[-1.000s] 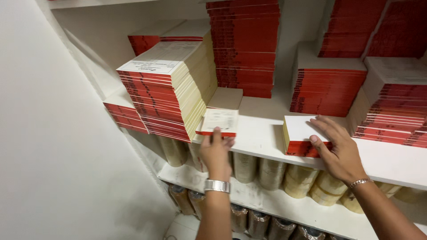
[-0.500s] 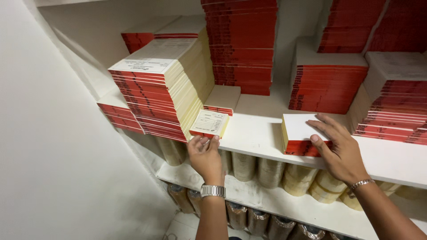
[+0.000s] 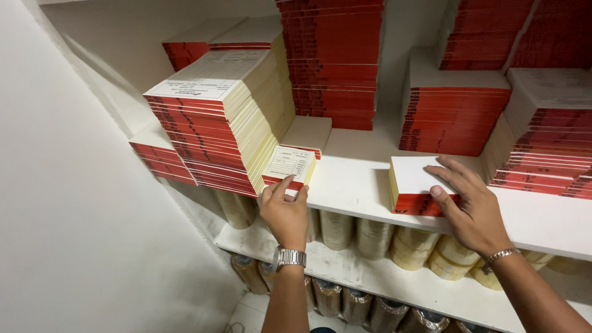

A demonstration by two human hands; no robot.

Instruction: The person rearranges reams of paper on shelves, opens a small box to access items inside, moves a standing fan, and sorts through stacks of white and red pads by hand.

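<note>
Head view, two hands, left hand (image 3: 285, 213) gripping one small pad (image 3: 288, 166), right hand (image 3: 472, 206) on another (image 3: 414, 185)

The left hand (image 3: 285, 213), with a metal watch (image 3: 289, 257) on the wrist, grips a small pad of forms (image 3: 288, 166) at its front edge, and the pad is tilted up against a tall stack of pads (image 3: 219, 117) with red spines. The right hand (image 3: 470, 206), wearing a bracelet (image 3: 500, 257), lies flat on a short pile of pads (image 3: 414, 185) at the edge of the white shelf (image 3: 351, 185). Below, rolls of tape (image 3: 370, 237) stand in a row on the lower shelf (image 3: 394, 280).
</note>
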